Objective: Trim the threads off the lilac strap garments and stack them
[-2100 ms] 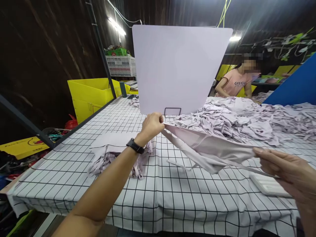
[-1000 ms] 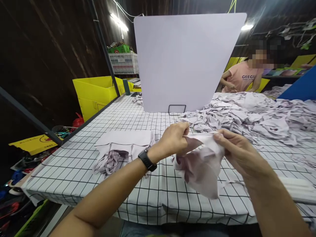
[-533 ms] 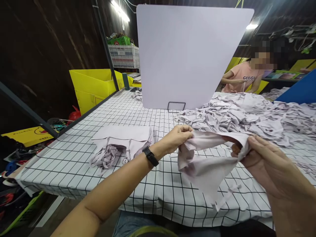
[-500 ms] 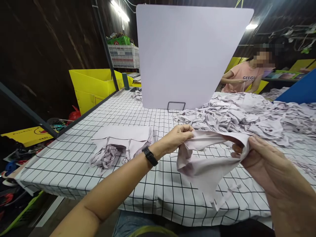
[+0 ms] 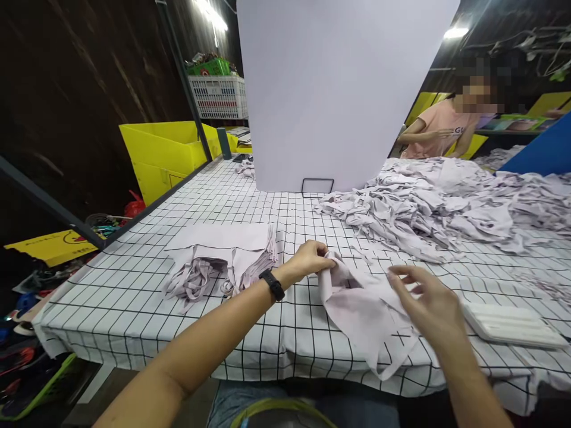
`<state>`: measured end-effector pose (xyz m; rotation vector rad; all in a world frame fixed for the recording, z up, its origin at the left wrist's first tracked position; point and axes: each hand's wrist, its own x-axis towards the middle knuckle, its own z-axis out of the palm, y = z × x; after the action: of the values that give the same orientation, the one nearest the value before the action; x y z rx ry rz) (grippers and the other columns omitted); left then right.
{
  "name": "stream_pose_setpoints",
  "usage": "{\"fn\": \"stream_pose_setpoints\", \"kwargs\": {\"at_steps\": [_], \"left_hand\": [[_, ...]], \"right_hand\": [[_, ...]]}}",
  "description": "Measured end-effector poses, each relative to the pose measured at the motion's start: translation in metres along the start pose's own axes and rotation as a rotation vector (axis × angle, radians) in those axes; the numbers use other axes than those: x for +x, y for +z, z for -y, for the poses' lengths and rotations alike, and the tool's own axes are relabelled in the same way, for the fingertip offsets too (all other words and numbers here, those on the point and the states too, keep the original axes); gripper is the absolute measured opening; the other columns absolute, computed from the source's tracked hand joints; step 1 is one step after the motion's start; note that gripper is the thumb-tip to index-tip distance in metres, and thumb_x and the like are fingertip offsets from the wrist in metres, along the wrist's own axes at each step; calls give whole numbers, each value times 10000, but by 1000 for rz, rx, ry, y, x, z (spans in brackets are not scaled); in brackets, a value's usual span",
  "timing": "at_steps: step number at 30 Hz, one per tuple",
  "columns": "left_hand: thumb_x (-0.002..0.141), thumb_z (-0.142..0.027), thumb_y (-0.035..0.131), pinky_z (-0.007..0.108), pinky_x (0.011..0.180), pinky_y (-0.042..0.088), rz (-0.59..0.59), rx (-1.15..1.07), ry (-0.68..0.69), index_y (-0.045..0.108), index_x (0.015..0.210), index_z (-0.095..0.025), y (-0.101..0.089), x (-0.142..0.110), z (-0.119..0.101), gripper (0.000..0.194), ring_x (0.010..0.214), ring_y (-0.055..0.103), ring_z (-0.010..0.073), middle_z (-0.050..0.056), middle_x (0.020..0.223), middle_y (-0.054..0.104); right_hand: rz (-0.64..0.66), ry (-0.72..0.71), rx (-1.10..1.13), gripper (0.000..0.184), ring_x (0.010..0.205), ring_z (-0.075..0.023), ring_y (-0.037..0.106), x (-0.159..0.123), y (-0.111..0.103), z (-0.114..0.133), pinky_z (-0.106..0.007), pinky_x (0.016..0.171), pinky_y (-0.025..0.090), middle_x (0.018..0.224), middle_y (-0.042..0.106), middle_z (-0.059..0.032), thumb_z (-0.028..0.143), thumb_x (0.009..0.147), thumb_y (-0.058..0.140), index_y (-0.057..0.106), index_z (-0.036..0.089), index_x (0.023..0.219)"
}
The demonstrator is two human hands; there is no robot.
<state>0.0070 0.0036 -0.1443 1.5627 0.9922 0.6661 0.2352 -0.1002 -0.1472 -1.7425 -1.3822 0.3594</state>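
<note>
Pale lilac garment (image 5: pixel 357 309) held over the checked bench (image 5: pixel 209 205), pinched at its left edge by the left hand (image 5: pixel 310 259), released by the loosely open right hand (image 5: pixel 430 306) beside it, slackened after being stretched between them.

Pink shirt (image 5: pixel 439 116): partial lettering, perhaps "GU". Yellow panel (image 5: pixel 44 248): dark print, too small to read.

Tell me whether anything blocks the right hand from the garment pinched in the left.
Nothing visible stands between the right hand and the pale garment in the left hand. The loose garment pile lies farther back, outside that gap.
</note>
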Motion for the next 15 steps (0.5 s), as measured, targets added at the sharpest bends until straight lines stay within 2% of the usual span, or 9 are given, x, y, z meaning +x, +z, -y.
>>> {"fn": "stream_pose_setpoints", "kwargs": {"at_steps": [2, 3, 5, 7, 10, 13, 15], "left_hand": [[712, -196, 631, 218, 502, 409, -20, -2, -11, 518, 688, -170, 6, 1, 5, 119, 565, 500, 105, -26, 652, 515], [728, -206, 625, 219, 505, 413, -27, 4, -5, 519, 707, -172, 8, 1, 6, 114, 571, 504, 105, -24, 667, 523], [739, -197, 612, 217, 518, 410, -34, 37, 18, 520, 717, -174, 11, 1, 5, 98, 584, 505, 104, -26, 683, 533], [719, -155, 605, 214, 537, 396, -48, 96, 51, 523, 708, -175, 11, 0, 1, 84, 607, 502, 106, -32, 683, 537], [669, -80, 593, 224, 561, 354, -108, 226, 97, 504, 665, -180, 8, -3, -5, 134, 646, 488, 121, -36, 665, 534], [670, -30, 572, 252, 578, 316, -192, 365, 115, 462, 640, -193, 4, -4, -6, 199, 657, 473, 145, -29, 643, 517], [688, 0, 548, 265, 589, 304, -235, 442, 113, 466, 664, -201, 2, -4, -4, 218, 647, 472, 158, -26, 635, 510]], "right_hand": [[275, -36, 118, 337, 755, -254, 674, -16, 27, 9, -373, 617, 567, 880, 745, -85, 551, 890, 638, 755, 235, 896], [366, -58, 155, 342, 817, -259, 695, -22, 40, 16, -384, 684, 580, 943, 755, -91, 532, 916, 607, 748, 222, 944], [434, -83, 178, 344, 852, -261, 703, -29, 62, 28, -381, 724, 574, 968, 755, -91, 521, 905, 618, 725, 202, 975], [450, -94, 176, 356, 764, -247, 692, -29, 76, 36, -356, 658, 554, 860, 737, -66, 536, 897, 611, 704, 196, 945], [461, -104, 148, 371, 583, -214, 615, -24, 81, 39, -327, 538, 479, 643, 644, -16, 565, 894, 591, 657, 217, 785], [382, -133, 58, 431, 533, -209, 533, -25, 68, 39, -356, 574, 440, 523, 521, 3, 583, 864, 635, 561, 238, 616], [276, -223, -58, 418, 568, -220, 539, -34, 51, 39, -414, 688, 459, 547, 534, -6, 584, 893, 617, 603, 239, 656]]}}
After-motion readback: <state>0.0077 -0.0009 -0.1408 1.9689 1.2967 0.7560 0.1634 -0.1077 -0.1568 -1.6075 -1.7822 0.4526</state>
